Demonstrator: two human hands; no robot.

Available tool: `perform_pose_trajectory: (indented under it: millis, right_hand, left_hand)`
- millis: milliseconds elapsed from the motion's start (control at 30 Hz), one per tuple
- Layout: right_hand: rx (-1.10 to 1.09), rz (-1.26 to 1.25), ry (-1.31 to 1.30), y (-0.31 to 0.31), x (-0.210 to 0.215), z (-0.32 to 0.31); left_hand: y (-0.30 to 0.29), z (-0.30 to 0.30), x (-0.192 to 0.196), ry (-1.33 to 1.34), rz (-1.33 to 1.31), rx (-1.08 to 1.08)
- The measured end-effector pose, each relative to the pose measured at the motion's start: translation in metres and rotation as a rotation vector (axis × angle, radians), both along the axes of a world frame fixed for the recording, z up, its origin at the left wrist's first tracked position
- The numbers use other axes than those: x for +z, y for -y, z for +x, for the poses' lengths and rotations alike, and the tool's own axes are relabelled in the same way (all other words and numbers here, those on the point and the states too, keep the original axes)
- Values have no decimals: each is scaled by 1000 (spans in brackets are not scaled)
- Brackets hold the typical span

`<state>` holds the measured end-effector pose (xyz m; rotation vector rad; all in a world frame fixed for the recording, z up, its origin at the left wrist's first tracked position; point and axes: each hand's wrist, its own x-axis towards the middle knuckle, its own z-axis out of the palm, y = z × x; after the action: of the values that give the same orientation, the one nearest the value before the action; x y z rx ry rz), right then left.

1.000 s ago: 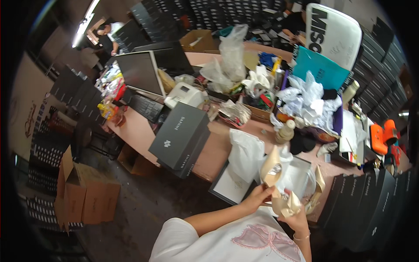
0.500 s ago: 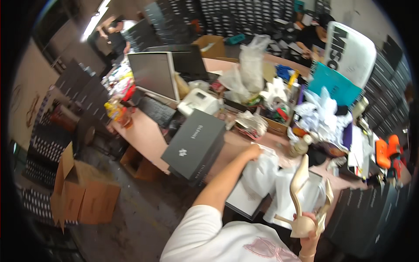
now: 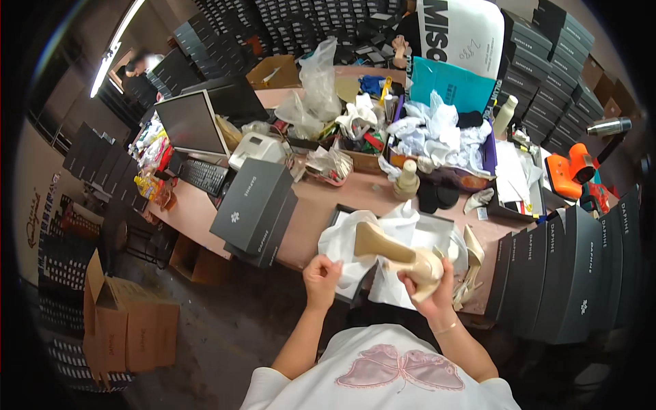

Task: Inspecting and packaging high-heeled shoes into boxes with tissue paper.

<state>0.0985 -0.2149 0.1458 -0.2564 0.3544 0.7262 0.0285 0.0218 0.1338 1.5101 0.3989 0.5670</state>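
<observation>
My right hand grips a beige high-heeled shoe by its toe end, heel pointing left, over an open shoe box lined with white tissue paper. My left hand is closed on the near left corner of that tissue paper. A second beige shoe stands at the box's right edge. A dark grey shoe-box lid lies on another box to the left.
The pink table is crowded: monitor, keyboard, white label printer, plastic bags, crumpled paper, a teal bag. Upright dark boxes stand at right. Cardboard cartons sit on the floor left.
The view has swung back over the box. My left hand came back from reaching toward the table and now grips the tissue paper; the shoe in my right hand has been raised over the box.
</observation>
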Motion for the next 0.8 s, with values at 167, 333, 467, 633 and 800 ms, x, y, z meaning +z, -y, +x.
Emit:
perform_pose_trajectory:
  millis: [167,333,467,633,800]
  right_hand:
    - [82,89,-119,24,-25,-21]
    - [129,189,-162,39,-42,-33]
    - [161,196,-129,41,-38,-32]
    - [221,53,-72,8,-24,-30]
    - [-150,-173,4,-34,-2,-34]
  left_hand:
    - [1,-35,-24,-261,386,-265]
    - [12,-27,-13,-439,110,-174]
    - [8,-15,-8,-435,549,-107]
    - [-1,-4,14,-167,770,36]
    - [-2,2,59,157,503,-40]
